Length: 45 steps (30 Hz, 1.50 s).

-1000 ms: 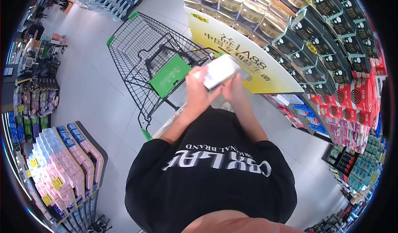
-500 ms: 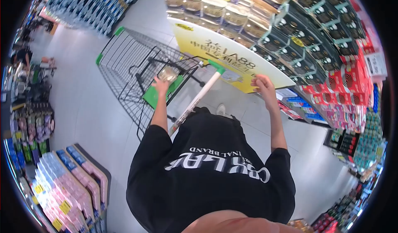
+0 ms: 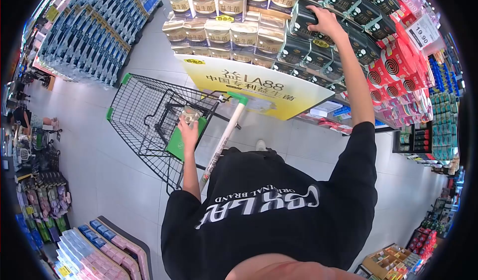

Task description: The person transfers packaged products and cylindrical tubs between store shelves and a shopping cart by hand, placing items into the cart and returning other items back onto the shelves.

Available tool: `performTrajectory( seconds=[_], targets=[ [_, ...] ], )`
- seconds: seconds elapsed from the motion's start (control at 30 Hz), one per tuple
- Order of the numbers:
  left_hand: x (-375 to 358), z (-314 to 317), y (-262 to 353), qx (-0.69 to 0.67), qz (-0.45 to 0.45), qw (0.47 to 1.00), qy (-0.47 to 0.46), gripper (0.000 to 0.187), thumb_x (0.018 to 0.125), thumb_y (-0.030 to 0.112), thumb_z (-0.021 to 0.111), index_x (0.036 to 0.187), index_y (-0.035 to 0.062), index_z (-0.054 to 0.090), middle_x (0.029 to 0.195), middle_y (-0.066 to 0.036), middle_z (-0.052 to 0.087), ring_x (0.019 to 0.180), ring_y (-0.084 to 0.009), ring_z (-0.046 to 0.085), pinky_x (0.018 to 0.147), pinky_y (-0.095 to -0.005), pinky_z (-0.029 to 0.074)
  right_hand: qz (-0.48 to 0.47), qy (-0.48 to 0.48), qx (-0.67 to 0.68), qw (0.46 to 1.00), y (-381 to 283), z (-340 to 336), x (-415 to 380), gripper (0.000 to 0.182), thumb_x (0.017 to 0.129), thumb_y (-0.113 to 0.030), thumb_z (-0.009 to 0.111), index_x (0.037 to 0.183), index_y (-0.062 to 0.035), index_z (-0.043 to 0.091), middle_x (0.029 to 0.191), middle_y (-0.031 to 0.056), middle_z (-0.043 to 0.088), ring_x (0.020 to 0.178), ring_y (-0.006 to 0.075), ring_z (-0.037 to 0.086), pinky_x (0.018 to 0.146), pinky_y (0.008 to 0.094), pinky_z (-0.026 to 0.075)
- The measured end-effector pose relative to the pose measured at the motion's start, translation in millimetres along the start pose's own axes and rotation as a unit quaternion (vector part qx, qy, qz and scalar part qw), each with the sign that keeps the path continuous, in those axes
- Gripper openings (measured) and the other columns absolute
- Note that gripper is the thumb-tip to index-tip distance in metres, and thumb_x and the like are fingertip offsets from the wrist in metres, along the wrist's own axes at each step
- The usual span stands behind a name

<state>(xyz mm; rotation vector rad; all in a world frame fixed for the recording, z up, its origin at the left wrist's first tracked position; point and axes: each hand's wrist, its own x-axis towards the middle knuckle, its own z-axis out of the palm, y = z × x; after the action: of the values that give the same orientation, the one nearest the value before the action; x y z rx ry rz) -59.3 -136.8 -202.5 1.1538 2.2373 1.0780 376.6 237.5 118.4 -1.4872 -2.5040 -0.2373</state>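
My left hand is closed on a small beige pack, held over the green child-seat flap of a shopping cart. My right hand reaches out to the stacked display, with its fingers and thumb spread at the end of a dark green pack in an upper row. The cart's white handle bar runs between my left forearm and my body.
Beige packs fill the display's left side, above a yellow sign board. Red packs and a price tag are at its right. Blue stacked goods stand beyond the cart; pink and blue packs stand behind left.
My right hand has risen from beside the sign board to the dark green packs. My left hand still holds the beige pack over the cart. The view has shifted toward the display.
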Motion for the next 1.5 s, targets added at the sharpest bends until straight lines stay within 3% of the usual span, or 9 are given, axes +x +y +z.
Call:
performTrajectory(
  seconds=[0.3,0.4,0.5,0.63,0.8,0.93,1.07,1.23,1.5],
  targets=[
    [-38,1,159,-0.175,0.122,0.972,-0.096,0.063,0.083,0.016,0.068,0.137,0.0035,0.037,0.127,-0.021,0.048,0.116,-0.0303,0.049,0.094,-0.0376,0.043,0.022,0.003,-0.023,0.999,-49,-35,19,0.078,0.064,-0.037,0.080,0.133,-0.0269,0.046,0.114,0.0114,0.060,0.112,0.0301,0.054,0.091,0.0534,0.037],
    [-34,21,207,-0.323,0.110,0.922,-0.180,0.064,0.084,0.016,0.067,0.139,0.0045,0.035,0.125,-0.017,0.050,0.116,-0.0271,0.050,0.092,-0.0397,0.046,-0.054,0.016,0.155,0.986,-85,-68,-7,0.069,0.070,-0.036,0.078,0.130,-0.0157,0.052,0.109,0.0140,0.064,0.095,0.0231,0.063,0.080,0.0373,0.048],
    [-38,25,251,-0.537,0.015,0.779,-0.323,0.066,0.086,0.017,0.067,0.140,0.0063,0.031,0.129,-0.016,0.048,0.120,-0.0279,0.048,0.093,-0.0444,0.047,-0.051,-0.158,0.385,0.908,-139,-97,-55,0.065,0.071,-0.031,0.079,0.125,-0.0065,0.055,0.101,0.0139,0.067,0.080,0.0191,0.065,0.074,0.0319,0.051],
    [-58,19,286,-0.688,-0.098,0.586,-0.417,0.068,0.088,0.018,0.066,0.142,0.0076,0.026,0.138,-0.017,0.039,0.123,-0.0303,0.047,0.095,-0.0506,0.047,-0.133,-0.238,0.354,0.895,-181,-88,-105,0.062,0.069,-0.026,0.080,0.123,-0.0058,0.057,0.101,0.0119,0.067,0.090,0.0222,0.064,0.084,0.0310,0.048],
    [-68,15,268,-0.330,0.208,0.919,-0.047,0.095,0.062,0.013,0.086,0.132,0.0093,0.022,0.126,-0.016,0.038,0.118,-0.0268,0.044,0.100,-0.0413,0.039,-0.210,-0.170,0.492,0.828,-177,-40,-133,0.084,0.061,-0.010,0.082,0.136,-0.0108,0.044,0.133,0.0103,0.050,0.121,0.0251,0.050,0.101,0.0334,0.039],
    [-61,-11,247,-0.165,0.465,0.866,0.077,0.103,0.057,0.012,0.087,0.135,0.0049,0.021,0.128,-0.020,0.036,0.119,-0.0290,0.043,0.100,-0.0433,0.037,-0.174,-0.158,0.611,0.756,-201,16,-161,0.085,0.062,-0.006,0.080,0.137,-0.0069,0.039,0.134,0.0091,0.049,0.126,0.0220,0.045,0.106,0.0340,0.035],
    [-76,-28,195,-0.283,0.185,0.941,0.003,0.108,0.058,0.014,0.087,0.140,0.0095,0.017,0.128,-0.018,0.039,0.117,-0.0266,0.045,0.099,-0.0400,0.039,-0.079,-0.141,0.547,0.822,-245,38,-192,0.077,0.075,-0.011,0.075,0.141,-0.0099,0.036,0.129,0.0105,0.053,0.116,0.0205,0.052,0.094,0.0347,0.043],
    [2,-35,77,-0.522,-0.245,0.812,0.095,0.079,0.079,0.018,0.075,0.134,0.0056,0.020,0.121,-0.017,0.047,0.104,-0.0229,0.057,0.085,-0.0341,0.052,-0.027,-0.215,0.582,0.784,-253,76,-216,0.063,0.083,-0.008,0.067,0.139,-0.0079,0.037,0.114,0.0115,0.060,0.103,0.0174,0.059,0.084,0.0312,0.049],
    [63,-11,-74,-0.321,-0.339,0.884,0.030,0.072,0.082,0.055,0.063,0.124,0.0023,0.040,0.123,-0.011,0.048,0.104,-0.0254,0.053,0.078,-0.0457,0.047,0.095,-0.255,0.499,0.823,-219,111,-282,0.041,0.087,-0.014,0.062,0.126,-0.0079,0.051,0.099,0.0143,0.066,0.090,0.0229,0.064,0.076,0.0338,0.050]
  ],
)
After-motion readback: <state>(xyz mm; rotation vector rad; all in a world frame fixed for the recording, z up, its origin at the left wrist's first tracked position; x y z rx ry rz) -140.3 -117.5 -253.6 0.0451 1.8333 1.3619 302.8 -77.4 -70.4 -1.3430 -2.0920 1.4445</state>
